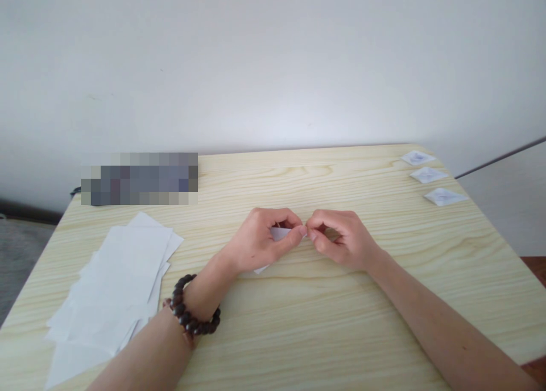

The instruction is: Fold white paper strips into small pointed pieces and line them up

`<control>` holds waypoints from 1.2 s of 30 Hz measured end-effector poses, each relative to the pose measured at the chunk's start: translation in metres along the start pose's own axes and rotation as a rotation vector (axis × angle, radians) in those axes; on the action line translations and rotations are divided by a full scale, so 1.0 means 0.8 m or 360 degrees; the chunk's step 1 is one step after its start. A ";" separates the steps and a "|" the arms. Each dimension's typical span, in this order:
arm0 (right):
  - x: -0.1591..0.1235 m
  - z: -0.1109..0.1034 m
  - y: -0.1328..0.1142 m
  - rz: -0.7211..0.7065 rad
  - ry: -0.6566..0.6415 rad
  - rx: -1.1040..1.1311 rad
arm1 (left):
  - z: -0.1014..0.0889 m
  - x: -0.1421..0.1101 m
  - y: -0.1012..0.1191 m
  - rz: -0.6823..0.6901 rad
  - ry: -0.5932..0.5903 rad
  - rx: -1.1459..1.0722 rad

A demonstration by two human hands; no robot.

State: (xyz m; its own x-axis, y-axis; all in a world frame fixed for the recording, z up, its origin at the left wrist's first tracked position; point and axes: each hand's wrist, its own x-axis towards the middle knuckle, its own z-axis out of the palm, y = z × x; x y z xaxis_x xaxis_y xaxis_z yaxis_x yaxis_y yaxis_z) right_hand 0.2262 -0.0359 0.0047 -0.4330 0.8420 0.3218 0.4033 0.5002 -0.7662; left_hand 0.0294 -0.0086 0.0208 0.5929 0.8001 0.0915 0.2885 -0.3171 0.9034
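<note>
A small piece of folded white paper point(280, 233) is pinched in my left hand point(267, 240), between thumb and fingers. One pale corner of it sticks out below the palm, and much of the rest is hidden. My right hand point(341, 237) meets the left at the fingertips, its thumb and index finger closed on the paper's right tip. Both hands are just above the middle of the wooden table point(324, 322). A dark bead bracelet point(187, 311) circles my left wrist.
Loose white paper sheets point(132, 260) lie in an untidy pile at the left. Several folded diamond-shaped papers point(446, 196) are lined up near the right edge. A pixelated dark object point(140, 180) sits at the back left. Behind the table rises a white wall point(273, 66).
</note>
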 end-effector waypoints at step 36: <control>0.008 -0.012 0.019 0.0217 0.0625 0.0092 | -0.001 0.003 -0.016 -0.0046 0.0228 -0.0122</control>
State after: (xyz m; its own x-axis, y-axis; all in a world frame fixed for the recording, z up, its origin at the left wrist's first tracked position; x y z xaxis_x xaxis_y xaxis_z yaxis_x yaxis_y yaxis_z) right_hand 0.2375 -0.0210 -0.0001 -0.0339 0.9183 0.3945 0.3848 0.3763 -0.8428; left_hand 0.0261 -0.0021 0.0097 0.4705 0.8744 0.1186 0.2424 -0.2573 0.9354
